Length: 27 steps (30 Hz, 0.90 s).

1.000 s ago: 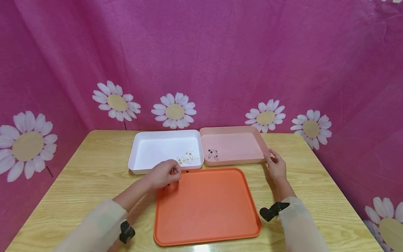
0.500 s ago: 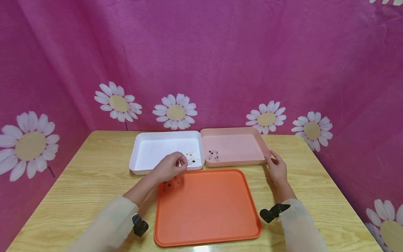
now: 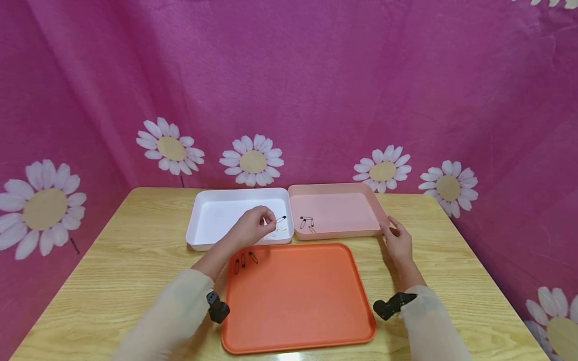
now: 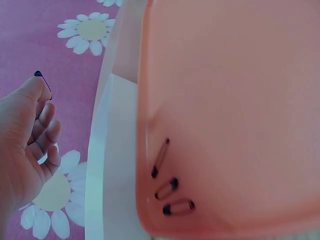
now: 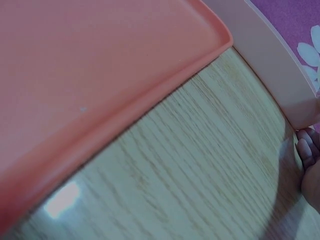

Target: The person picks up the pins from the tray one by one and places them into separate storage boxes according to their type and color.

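Note:
My left hand [image 3: 251, 228] is over the front of the white tray [image 3: 212, 210], pinching a black safety pin [image 3: 281, 219] between thumb and forefinger. The left wrist view shows this pin's head [image 4: 38, 74] sticking up past the fingertips. Below the hand in the white tray lie gold safety pins [image 3: 282, 229], partly hidden by it. My right hand [image 3: 398, 244] holds the front right corner of the pink tray [image 3: 338, 234], its fingers curled at the corner. Several black safety pins [image 3: 307, 218] lie in that tray's front left part.
An orange tray [image 3: 300, 301] lies nearest me, with three black safety pins [image 3: 243, 260] in its back left corner. The white and pink trays stand side by side behind it on the wooden table [image 3: 451, 260]. A magenta flowered curtain [image 3: 316, 90] hangs behind and beside the table.
My left hand has lifted a black safety pin from the orange tray's back left corner and moved it right and away, over the white tray. The right hand stays at the pink tray's corner.

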Tool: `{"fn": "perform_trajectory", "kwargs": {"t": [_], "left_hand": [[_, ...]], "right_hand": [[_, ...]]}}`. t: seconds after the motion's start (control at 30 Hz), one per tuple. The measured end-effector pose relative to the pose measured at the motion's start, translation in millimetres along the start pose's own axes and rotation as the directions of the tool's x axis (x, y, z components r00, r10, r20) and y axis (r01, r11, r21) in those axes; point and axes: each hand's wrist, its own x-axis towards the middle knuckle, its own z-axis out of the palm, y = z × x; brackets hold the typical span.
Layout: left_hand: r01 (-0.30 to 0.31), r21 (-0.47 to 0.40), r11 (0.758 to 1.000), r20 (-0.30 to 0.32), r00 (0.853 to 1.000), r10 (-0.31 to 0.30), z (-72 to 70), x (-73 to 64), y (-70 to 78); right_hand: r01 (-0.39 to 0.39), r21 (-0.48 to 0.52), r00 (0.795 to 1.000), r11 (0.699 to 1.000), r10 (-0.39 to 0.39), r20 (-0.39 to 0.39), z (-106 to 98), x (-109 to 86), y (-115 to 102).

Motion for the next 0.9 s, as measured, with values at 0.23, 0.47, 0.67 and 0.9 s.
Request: {"fn": "perform_trajectory", "kwargs": {"t": [0.23, 0.47, 0.67, 0.9], "left_hand": [[0.019, -0.003, 1.000, -0.002, 1.000, -0.019, 5.6, 16.4, 8.5], [0.053, -0.037, 0.998, -0.014, 0.998, -0.053, 8.5, 24.6, 16.9], [0.067, -0.030, 0.997, -0.039, 0.997, -0.068, 10.8, 32.5, 19.7], [0.098, -0.017, 0.995, -0.072, 0.992, -0.099, 15.7, 40.3, 22.4]], "right_hand": [[-0.005, -0.004, 1.000, 1.000, 0.005, 0.002, 0, -1.2, 1], [-0.012, 0.010, 1.000, 1.000, 0.012, -0.013, 1, -1.6, 4], [0.003, 0.012, 1.000, 1.000, -0.003, -0.017, 1, -1.2, 1], [-0.004, 0.018, 1.000, 1.000, 0.005, -0.025, 3, -0.7, 1]]}}
